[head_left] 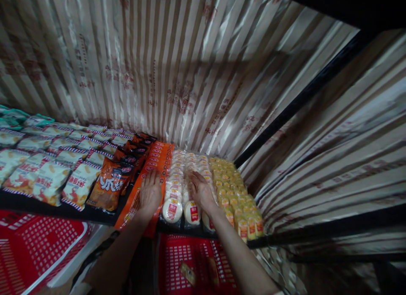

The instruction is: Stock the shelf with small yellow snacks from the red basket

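My left hand lies flat on a long orange printed strip, its fingers stretched toward the back of the shelf. Beside it, my right hand rests over rows of round white packaged cakes in clear wrap with red labels; its fingers are extended and partly overlap the packs. Neither hand visibly grips anything. To the right stand rows of small yellow packaged snacks. Just left of the strip sit orange and black snack bags.
White snack bags with striped edges fill the left of the dark shelf, with green packs farther back. Below are red perforated baskets, one holding small items. A wrinkled striped sheet hangs behind, and a dark bar slants at right.
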The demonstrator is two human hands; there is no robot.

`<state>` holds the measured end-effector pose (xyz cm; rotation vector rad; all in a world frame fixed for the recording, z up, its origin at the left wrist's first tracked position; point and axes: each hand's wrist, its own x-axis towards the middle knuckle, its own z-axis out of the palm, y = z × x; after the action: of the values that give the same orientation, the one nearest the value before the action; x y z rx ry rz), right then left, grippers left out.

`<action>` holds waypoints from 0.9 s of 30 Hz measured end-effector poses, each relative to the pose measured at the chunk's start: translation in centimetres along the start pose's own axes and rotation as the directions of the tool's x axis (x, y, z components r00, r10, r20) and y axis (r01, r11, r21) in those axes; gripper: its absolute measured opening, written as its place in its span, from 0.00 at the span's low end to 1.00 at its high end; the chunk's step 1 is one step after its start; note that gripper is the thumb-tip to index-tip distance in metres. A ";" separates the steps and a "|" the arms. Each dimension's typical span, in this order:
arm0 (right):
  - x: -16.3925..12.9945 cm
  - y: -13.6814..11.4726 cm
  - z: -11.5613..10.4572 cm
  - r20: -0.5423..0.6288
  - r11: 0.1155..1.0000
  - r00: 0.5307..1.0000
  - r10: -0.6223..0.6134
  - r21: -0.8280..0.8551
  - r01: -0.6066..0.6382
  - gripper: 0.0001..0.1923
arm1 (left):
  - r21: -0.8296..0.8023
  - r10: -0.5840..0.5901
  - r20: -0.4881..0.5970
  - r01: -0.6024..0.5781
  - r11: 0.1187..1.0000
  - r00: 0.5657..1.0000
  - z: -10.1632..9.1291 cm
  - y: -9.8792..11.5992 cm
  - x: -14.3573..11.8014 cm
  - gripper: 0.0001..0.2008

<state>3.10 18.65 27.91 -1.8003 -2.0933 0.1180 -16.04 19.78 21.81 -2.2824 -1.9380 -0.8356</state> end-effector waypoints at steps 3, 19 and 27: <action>-0.6 0.3 0.8 0.015 0.996 0.999 -0.030 -0.078 0.031 0.21 | -0.016 0.059 -0.053 -0.060 0.998 0.997 -0.1 2.1 -1.2 0.23; -0.7 1.7 1.8 0.049 0.993 0.999 -0.015 -0.116 0.020 0.26 | -0.018 0.197 -0.107 -0.200 0.980 0.974 0.7 7.8 -3.4 0.23; 4.8 2.7 1.1 0.233 0.992 0.968 0.091 -0.107 -0.068 0.28 | -0.084 0.274 -0.130 -0.285 0.955 0.953 2.8 11.6 -4.9 0.22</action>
<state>4.78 23.96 27.14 -2.0172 -2.2225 0.2678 -4.67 13.70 21.01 -2.4252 -1.5092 -1.0260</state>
